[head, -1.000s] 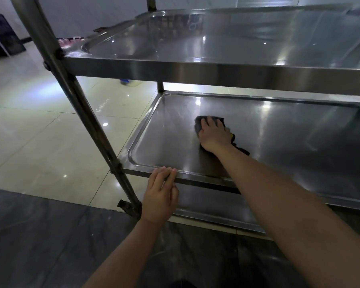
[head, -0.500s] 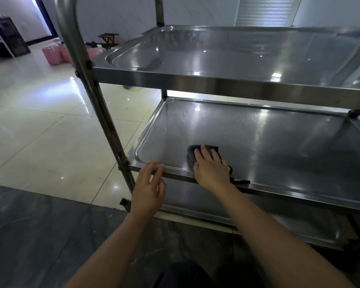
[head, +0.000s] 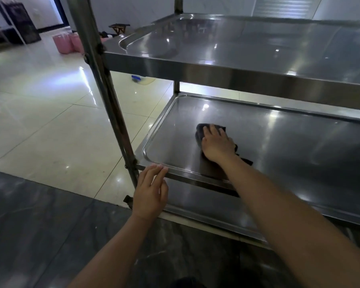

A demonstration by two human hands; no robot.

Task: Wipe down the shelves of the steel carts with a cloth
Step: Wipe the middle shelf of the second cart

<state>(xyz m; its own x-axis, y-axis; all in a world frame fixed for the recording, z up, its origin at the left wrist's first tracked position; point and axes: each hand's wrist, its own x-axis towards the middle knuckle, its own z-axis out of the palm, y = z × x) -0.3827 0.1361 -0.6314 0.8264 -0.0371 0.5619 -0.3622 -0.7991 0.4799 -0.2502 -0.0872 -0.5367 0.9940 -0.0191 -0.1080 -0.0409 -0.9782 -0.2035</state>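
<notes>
Wiping: cloth (head: 200, 133) is being pressed flat by right hand (head: 216, 145), frame centre, on middle shelf (head: 279, 146)
Bracing: shelf rim (head: 187, 173) is being touched by left hand (head: 151, 194), fingers straight

No lettering seems readable anywhere, as far as the glare allows.

Dim, wide-angle-warped view; ceiling-light glare spots the steel shelves (head: 258, 48) and floor (head: 50, 125).
</notes>
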